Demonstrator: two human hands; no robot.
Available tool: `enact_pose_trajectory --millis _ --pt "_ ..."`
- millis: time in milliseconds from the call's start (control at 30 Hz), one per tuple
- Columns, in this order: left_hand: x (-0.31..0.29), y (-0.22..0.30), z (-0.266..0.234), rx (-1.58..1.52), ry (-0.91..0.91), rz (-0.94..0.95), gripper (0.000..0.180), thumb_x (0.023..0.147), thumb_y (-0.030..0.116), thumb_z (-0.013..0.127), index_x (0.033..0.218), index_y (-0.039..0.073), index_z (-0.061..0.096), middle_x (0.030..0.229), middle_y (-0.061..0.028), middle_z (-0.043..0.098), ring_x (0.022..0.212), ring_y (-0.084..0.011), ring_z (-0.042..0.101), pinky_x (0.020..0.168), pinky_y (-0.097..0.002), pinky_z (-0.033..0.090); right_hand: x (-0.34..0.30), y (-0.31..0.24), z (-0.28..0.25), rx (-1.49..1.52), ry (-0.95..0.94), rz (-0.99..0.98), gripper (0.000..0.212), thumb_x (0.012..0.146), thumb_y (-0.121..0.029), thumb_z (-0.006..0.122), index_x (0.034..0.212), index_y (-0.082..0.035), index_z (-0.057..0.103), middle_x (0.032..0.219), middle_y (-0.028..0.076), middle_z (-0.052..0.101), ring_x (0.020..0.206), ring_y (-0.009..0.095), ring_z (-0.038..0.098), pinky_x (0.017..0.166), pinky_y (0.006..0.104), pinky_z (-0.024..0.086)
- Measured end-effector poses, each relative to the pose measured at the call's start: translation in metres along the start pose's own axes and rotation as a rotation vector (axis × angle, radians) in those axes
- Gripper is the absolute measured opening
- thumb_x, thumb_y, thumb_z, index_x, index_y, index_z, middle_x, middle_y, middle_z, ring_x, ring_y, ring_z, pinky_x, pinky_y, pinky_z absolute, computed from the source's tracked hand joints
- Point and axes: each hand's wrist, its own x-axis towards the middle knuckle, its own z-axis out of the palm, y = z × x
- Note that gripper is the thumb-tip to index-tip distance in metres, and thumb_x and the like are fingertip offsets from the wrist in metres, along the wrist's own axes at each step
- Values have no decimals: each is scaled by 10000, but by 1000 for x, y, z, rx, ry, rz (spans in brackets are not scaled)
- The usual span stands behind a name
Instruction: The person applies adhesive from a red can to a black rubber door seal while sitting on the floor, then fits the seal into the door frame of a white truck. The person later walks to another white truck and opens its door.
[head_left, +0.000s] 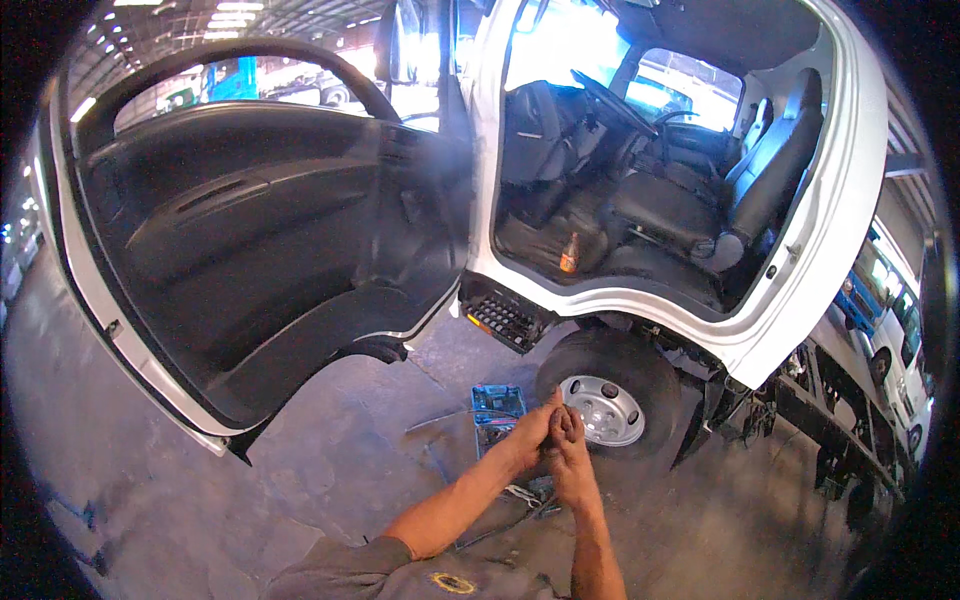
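We saw left hand [527,437] and right hand [568,440] pressed together; grip contents hidden. Blue toolbox [497,410] at 11 o'clock, partly covered.

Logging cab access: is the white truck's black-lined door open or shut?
Open. The white truck door is swung wide, baring the cab's black seat.

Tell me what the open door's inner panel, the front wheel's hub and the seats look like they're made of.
The door panel looks like moulded dark grey plastic, matte, with formed ridges and recesses. The wheel hub seems to be metal, painted or plated silver: it glints and carries a ring of lug nuts. The seats appear to be black vinyl or leather, smooth with a slight sheen; which of the two cannot be told.
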Motion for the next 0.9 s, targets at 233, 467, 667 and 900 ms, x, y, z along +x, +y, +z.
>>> enact_pose_trajectory --millis 233,467,667,900 --pt "3 -16 36 262 122 408 316 933 350 551 920 45 630 851 -40 628 793 -138 574 716 -286 455 10 -4 -4 667 175 179 989 815 -791 271 1466 -47 237 1406 90 361 1264 211 367 1028 348 315" --pt "4 -2 24 172 157 225 436 954 431 485 769 49 585 714 -21 582 605 -109 516 546 -251 407 3 -12 10 116 192 42 751 925 -522 360 1475 -44 177 1513 180 157 1383 309 202 1126 383 170" --pt "8 -7 23 106 6 205 451 943 483 485 918 54 623 797 -17 621 749 -107 574 658 -267 441 11 -35 -17 490 219 131 759 922 -585 334 1482 -93 197 1508 121 207 1360 284 260 1099 374 231" --pt "17 -10 35 183 160 337 412 925 440 536 814 53 621 711 -6 588 632 -96 541 578 -250 429 14 -24 2 280 300 53 774 942 -576 295 1470 -23 177 1513 168 166 1394 311 158 1122 395 157"
